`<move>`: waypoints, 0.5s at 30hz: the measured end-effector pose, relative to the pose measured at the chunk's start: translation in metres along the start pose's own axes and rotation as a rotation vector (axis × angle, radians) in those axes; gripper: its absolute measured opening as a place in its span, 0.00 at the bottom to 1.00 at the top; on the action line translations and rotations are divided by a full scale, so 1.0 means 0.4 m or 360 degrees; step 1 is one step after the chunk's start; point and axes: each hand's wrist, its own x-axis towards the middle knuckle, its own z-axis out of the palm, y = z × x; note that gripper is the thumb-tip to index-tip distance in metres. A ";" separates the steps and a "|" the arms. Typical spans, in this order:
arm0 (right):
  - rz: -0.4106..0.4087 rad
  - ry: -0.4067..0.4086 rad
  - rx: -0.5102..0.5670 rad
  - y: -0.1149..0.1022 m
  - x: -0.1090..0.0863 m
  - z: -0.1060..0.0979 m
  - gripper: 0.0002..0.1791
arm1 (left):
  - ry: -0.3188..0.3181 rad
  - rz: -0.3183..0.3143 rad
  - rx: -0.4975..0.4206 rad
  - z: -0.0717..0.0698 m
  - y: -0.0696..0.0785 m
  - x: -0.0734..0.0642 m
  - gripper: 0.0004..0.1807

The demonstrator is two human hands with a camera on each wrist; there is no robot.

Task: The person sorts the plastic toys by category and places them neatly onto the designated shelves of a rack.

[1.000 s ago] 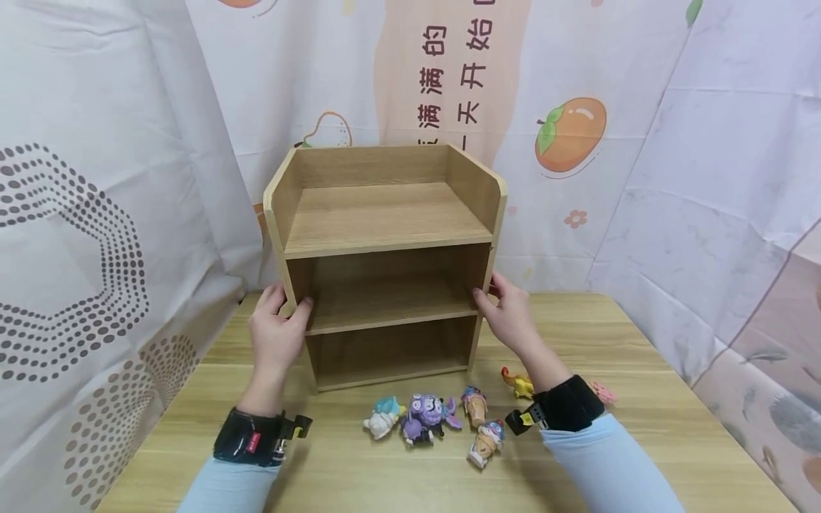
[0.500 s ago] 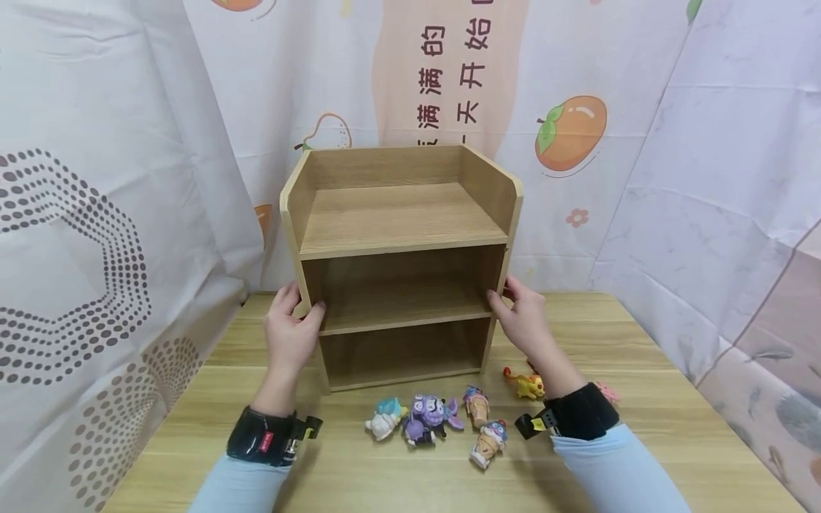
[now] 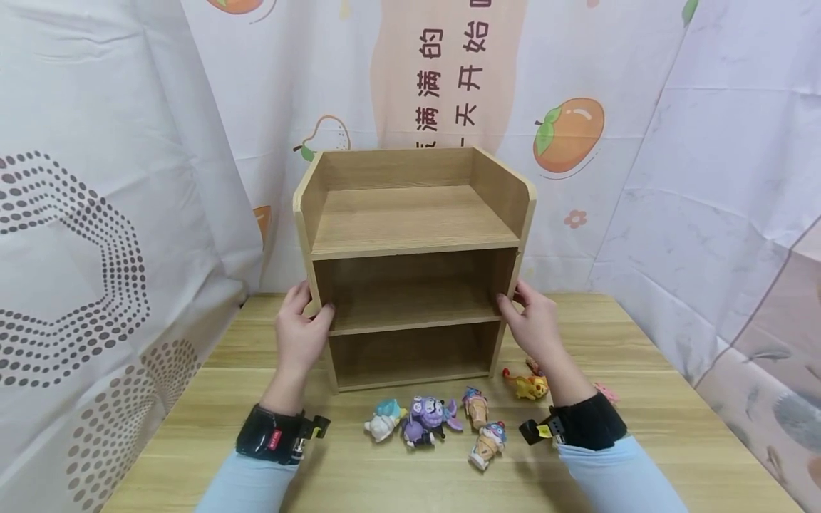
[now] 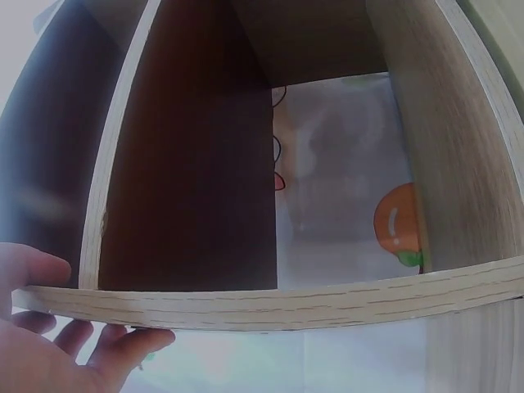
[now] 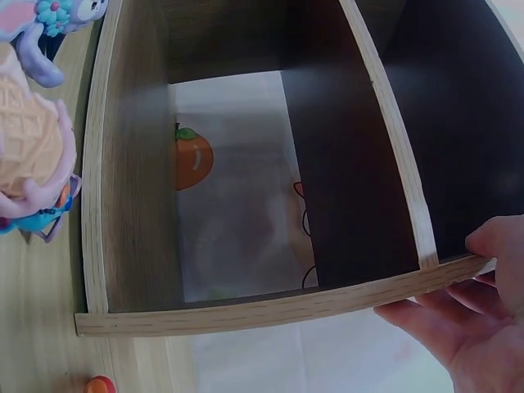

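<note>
A wooden shelf unit (image 3: 417, 221) with a raised-edge top and two open compartments stands on the table, slightly askew. My left hand (image 3: 300, 335) grips its left side panel, thumb on the inner face and fingers outside. On the opposite panel, my right hand (image 3: 535, 324) grips at about the same height. The left wrist view shows the left hand (image 4: 45, 352) pinching the panel's front edge near a shelf board. In the right wrist view the right hand (image 5: 491, 319) holds its panel likewise, some fingers partly hidden behind the edge.
Before the unit lie a white-and-teal figurine (image 3: 383, 420), purple figurines (image 3: 426, 417) and two ice-cream-cone figurines (image 3: 476, 407). A yellow figurine (image 3: 531, 387) and a pink piece (image 3: 605, 393) lie by the right forearm. A printed curtain (image 3: 571, 249) hangs behind the table (image 3: 398, 491).
The shelf unit has shifted to the right across the table, with both hands moving along on its sides. The figurines in front stay about where they were.
</note>
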 end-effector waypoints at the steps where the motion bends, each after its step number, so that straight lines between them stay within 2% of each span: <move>1: -0.0008 0.0014 0.0004 0.001 -0.001 -0.001 0.13 | -0.0009 -0.0012 -0.0011 0.002 0.001 0.000 0.25; 6: -0.0037 0.0074 -0.0015 0.007 -0.006 -0.006 0.12 | -0.0040 -0.0060 -0.0042 0.009 0.006 0.002 0.27; 15: -0.0018 0.0126 -0.0105 0.008 -0.016 -0.021 0.11 | -0.0106 -0.0047 -0.0012 0.024 0.002 0.011 0.28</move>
